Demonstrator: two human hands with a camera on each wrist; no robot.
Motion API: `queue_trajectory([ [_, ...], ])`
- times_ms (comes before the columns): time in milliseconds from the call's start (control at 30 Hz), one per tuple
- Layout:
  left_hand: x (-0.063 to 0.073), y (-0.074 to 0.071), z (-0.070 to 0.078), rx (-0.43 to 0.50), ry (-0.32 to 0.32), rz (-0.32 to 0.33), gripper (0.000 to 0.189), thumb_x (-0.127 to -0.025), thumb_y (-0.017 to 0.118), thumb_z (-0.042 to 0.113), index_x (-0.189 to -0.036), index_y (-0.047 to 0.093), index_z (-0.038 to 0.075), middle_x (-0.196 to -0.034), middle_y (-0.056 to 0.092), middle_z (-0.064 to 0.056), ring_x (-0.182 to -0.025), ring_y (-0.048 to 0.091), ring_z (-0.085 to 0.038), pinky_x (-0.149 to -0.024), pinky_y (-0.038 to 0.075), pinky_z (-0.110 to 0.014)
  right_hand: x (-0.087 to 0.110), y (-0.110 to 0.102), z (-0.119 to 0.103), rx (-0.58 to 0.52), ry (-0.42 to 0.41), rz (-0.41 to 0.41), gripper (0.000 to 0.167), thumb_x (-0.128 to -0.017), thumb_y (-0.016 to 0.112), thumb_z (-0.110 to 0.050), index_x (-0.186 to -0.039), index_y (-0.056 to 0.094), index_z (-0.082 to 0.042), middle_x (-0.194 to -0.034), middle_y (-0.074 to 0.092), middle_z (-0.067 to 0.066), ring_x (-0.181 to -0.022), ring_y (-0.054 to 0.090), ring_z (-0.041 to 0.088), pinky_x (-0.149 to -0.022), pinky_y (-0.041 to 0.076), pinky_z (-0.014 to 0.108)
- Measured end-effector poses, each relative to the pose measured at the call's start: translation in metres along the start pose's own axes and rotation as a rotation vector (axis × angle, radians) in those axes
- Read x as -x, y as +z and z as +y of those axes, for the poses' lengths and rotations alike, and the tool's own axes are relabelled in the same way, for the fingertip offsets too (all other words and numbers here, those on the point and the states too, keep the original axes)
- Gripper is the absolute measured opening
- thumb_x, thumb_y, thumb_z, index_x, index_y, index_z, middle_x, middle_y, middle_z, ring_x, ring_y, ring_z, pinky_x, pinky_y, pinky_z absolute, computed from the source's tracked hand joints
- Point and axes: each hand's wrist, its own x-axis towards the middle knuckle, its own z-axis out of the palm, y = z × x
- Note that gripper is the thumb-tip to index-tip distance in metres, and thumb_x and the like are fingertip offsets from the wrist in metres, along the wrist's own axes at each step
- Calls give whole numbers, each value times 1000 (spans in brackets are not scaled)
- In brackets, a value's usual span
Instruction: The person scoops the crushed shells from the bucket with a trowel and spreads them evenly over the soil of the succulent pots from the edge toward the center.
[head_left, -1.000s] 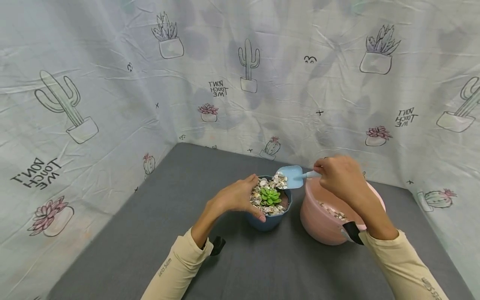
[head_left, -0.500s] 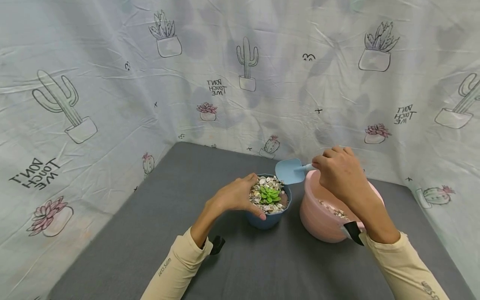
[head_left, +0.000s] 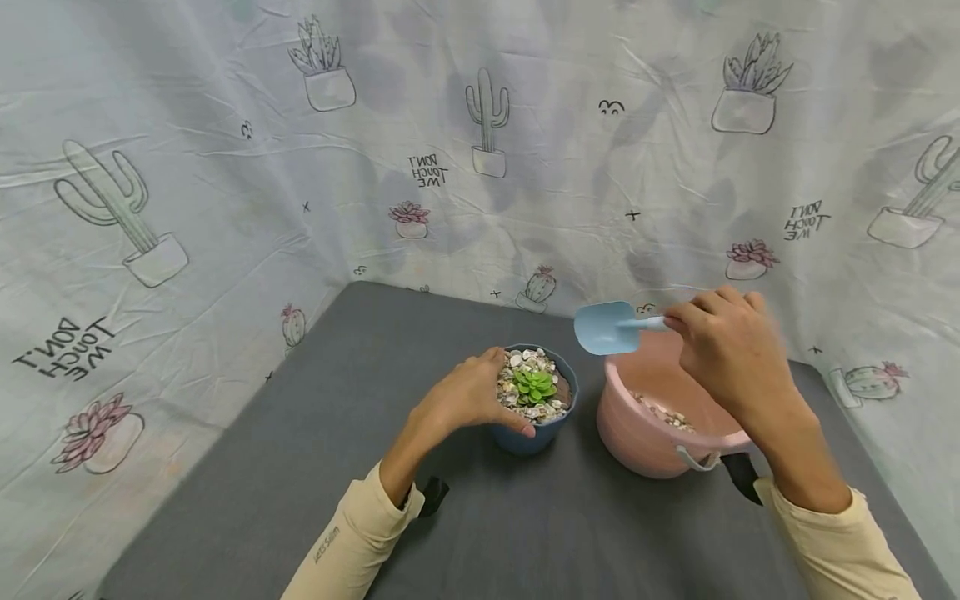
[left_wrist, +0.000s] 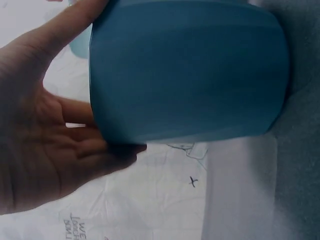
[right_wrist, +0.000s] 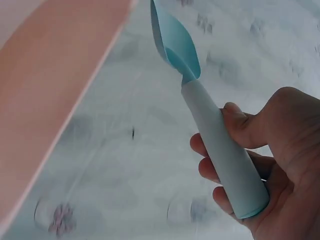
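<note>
My left hand [head_left: 465, 396] holds a blue flowerpot [head_left: 525, 439] at its rim, thumb on the near side and fingers on the far side. The left wrist view shows the pot's smooth wall [left_wrist: 190, 75] up close. Inside the pot, a small green succulent [head_left: 535, 387] is ringed by pale pebbles or shell bits [head_left: 536, 412], with a brown patch at the right. My right hand [head_left: 731, 350] grips the handle of a light blue hand trowel [head_left: 609, 327] above the far rim of a pink bucket. In the head view its blade looks bare.
The pink bucket [head_left: 637, 437] stands right of the pot, with some pebbles [head_left: 663, 415] in its bottom and a pale handle [head_left: 697, 460] at its front. A grey tabletop [head_left: 300, 467] lies beneath. Cactus-printed cloth [head_left: 487, 225] hangs behind and at the sides.
The trowel tipped its pebbles into the pot's far side, then rose and moved right, its blade now without pebbles. My left hand stays on the pot.
</note>
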Motion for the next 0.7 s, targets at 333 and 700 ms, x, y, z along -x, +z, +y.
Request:
queue_trajectory([
  [333, 4, 4, 23, -111, -78, 21, 134, -74, 85, 69, -167, 18, 1, -173, 23, -23, -157, 32, -46, -127, 33, -58, 38, -39, 54, 112, 173, -294, 9, -75, 79, 5, -75, 77, -4, -65, 68, 12, -64, 57, 36, -51, 38, 47],
  [700, -29, 21, 92, -125, 342, 17, 96, -95, 70, 57, -166, 29, 7, -171, 29, -22, -153, 44, -35, -121, 46, -44, 61, 25, 49, 238, -20, -493, 30, -66, 86, 0, -58, 60, -12, -61, 62, 12, -64, 57, 34, -58, 40, 43],
])
